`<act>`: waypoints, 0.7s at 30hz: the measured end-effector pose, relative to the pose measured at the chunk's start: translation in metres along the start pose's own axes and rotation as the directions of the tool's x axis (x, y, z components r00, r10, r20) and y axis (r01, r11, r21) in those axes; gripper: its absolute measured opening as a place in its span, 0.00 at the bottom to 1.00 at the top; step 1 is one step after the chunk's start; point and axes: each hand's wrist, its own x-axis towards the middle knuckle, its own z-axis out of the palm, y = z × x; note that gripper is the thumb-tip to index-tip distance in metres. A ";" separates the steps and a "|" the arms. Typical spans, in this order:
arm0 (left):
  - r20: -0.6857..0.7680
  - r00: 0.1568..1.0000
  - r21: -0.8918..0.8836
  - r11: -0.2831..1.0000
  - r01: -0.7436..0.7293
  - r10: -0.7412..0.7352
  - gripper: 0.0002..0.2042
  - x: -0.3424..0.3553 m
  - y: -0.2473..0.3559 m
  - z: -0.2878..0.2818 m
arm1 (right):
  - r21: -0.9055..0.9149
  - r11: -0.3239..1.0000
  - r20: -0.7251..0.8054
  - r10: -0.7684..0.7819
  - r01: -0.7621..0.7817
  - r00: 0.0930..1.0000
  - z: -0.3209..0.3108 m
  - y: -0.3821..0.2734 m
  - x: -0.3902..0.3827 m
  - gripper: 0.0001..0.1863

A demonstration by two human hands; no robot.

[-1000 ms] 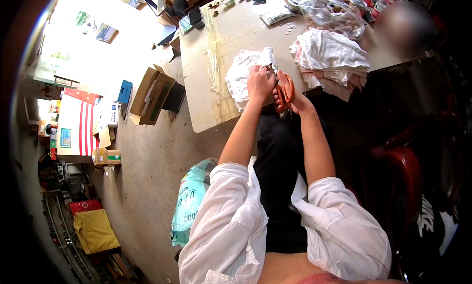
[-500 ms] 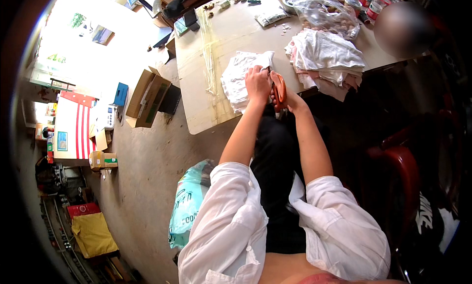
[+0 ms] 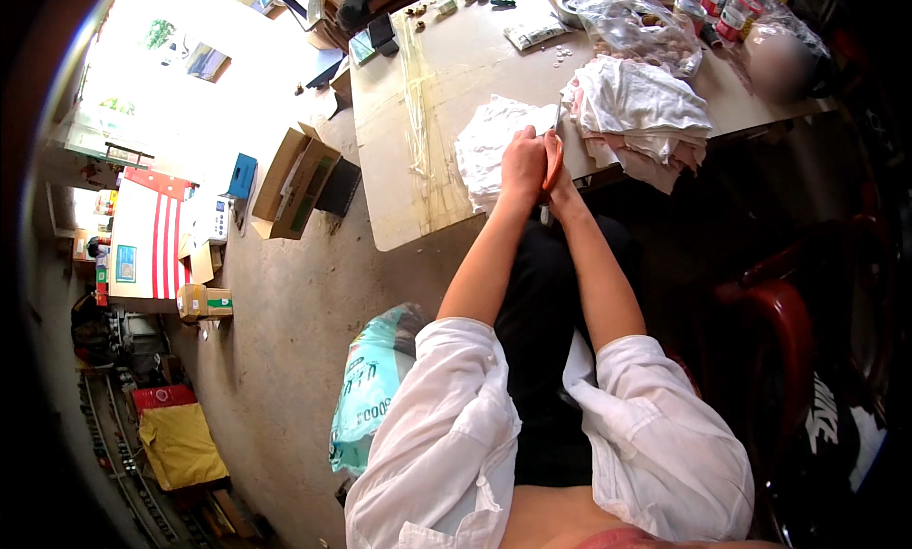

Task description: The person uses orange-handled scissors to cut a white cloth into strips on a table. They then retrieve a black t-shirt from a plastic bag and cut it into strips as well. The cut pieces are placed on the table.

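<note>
Orange-handled scissors [image 3: 555, 164] are in my right hand [image 3: 565, 192], their blades pointing away over the table's near edge. Against them, on the left, my left hand [image 3: 522, 165] is closed, its fingertips by the scissors; what it grips is hidden. Beneath and left of my left hand lies a crumpled white cloth [image 3: 482, 152]. To the right of both hands rises a stack of white and pink cloths [image 3: 636, 101], partly hanging over the edge.
The pale table [image 3: 418, 202] carries taped strips on its left side. Farther back are a clear plastic bag [image 3: 632, 31], a small packet [image 3: 534, 32] and red-capped jars [image 3: 733, 15]. An open cardboard box [image 3: 290, 183] and a turquoise bag [image 3: 366, 388] stand left; a red chair [image 3: 784, 321] is right.
My hands and the scissors have shifted slightly right relative to the cloth, and the blades now show above my fingers. The whole view has also turned a little.
</note>
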 end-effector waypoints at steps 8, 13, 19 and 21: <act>-0.031 0.983 -0.048 0.983 0.179 -0.180 0.20 -0.011 0.008 -0.008 | -0.393 0.913 -0.114 0.070 -0.110 0.991 -0.018 0.008 -0.001 0.31; -0.048 0.991 -0.055 0.991 0.124 -0.127 0.17 -0.015 0.004 -0.013 | -0.512 0.853 -0.141 0.032 -0.100 0.990 -0.015 0.008 -0.005 0.31; 0.026 1.000 -0.023 1.000 0.002 -0.001 0.07 -0.017 0.004 -0.022 | -0.047 0.998 -0.101 -0.049 0.044 0.994 0.003 -0.006 -0.008 0.20; 0.032 0.998 -0.030 0.998 -0.051 0.052 0.05 -0.021 0.007 -0.028 | 0.027 0.999 -0.060 0.049 -0.047 0.997 0.001 -0.009 -0.012 0.19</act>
